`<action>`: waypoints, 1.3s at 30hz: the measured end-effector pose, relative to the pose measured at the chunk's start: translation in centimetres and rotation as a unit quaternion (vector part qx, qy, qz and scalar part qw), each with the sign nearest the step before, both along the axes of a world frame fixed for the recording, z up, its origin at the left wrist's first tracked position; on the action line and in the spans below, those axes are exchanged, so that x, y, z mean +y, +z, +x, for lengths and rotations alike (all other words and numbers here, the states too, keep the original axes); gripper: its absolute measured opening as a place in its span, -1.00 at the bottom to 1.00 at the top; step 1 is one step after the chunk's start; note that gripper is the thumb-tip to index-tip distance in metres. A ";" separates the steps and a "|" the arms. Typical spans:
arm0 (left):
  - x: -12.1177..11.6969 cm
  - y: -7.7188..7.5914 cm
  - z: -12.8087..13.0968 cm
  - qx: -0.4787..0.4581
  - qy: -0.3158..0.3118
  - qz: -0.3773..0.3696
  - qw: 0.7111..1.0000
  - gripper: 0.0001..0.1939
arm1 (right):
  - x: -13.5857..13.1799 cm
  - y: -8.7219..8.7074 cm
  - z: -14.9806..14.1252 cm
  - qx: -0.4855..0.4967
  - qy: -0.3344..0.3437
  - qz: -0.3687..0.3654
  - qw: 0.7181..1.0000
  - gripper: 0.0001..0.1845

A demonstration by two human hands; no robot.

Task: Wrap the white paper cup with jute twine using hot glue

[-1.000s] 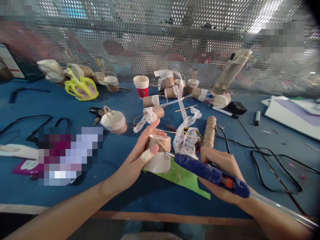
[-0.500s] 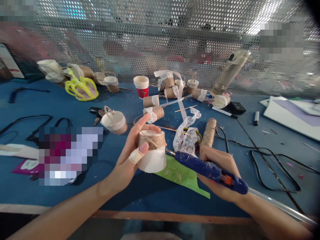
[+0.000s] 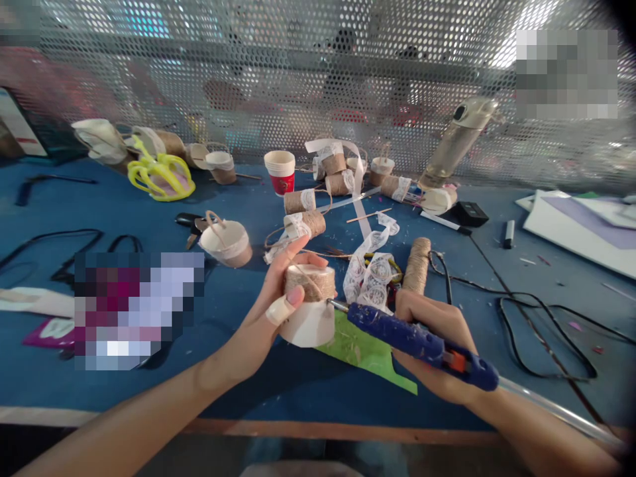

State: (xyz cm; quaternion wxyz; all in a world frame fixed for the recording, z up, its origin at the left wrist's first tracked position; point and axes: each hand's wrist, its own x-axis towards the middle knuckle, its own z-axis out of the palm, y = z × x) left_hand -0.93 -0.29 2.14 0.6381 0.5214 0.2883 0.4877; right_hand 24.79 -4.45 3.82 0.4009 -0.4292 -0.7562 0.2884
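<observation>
My left hand point(image 3: 271, 301) is closed round an upside-down white paper cup point(image 3: 309, 326), its thumb wrapped in a pale bandage. Jute twine point(image 3: 318, 283) is wound about the upper half of the cup, and a strand runs from it past my fingers. In my right hand point(image 3: 440, 321) is a blue glue gun point(image 3: 397, 334) with a clear glue stick in its back end. Its metal nozzle is at the cup's right side, by the lower edge of the twine; whether it touches cannot be made out. A twine spool point(image 3: 417, 265) stands just beyond my right hand.
A green sheet point(image 3: 362, 351) lies under the work. White lace point(image 3: 370, 278) and twine-wrapped cups point(image 3: 313, 224) lie beyond, with a red cup point(image 3: 281, 182) behind. A small basket point(image 3: 226, 243) stands left. Black cable point(image 3: 517, 305) loops at right; a perforated metal screen point(image 3: 298, 79) closes off the back.
My left hand and the cup have shifted slightly right and down, bringing the cup closer to the glue gun's nozzle. My right hand has barely moved.
</observation>
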 end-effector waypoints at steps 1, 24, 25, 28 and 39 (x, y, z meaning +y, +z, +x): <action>-0.1 0.0 0.0 0.011 0.000 0.002 1.000 -0.46 | 0.0 -0.1 0.0 -0.004 0.004 0.002 1.000 -0.67; 0.4 -0.2 0.0 0.066 -0.016 -0.007 0.998 -0.46 | 0.1 0.0 -0.1 -0.043 -0.001 0.034 0.998 -0.67; 0.4 -0.1 -0.1 0.061 -0.019 -0.009 0.998 -0.47 | 0.1 0.1 -0.1 -0.047 -0.002 0.032 0.998 -0.67; 0.5 0.0 -0.1 0.037 -0.022 -0.026 0.999 -0.51 | 0.1 0.2 -0.1 -0.051 0.001 0.027 0.998 -0.67; 0.5 1.0 0.7 0.009 0.014 -0.107 0.994 -0.64 | 0.3 0.1 -0.1 -0.052 -0.004 0.023 0.998 -0.66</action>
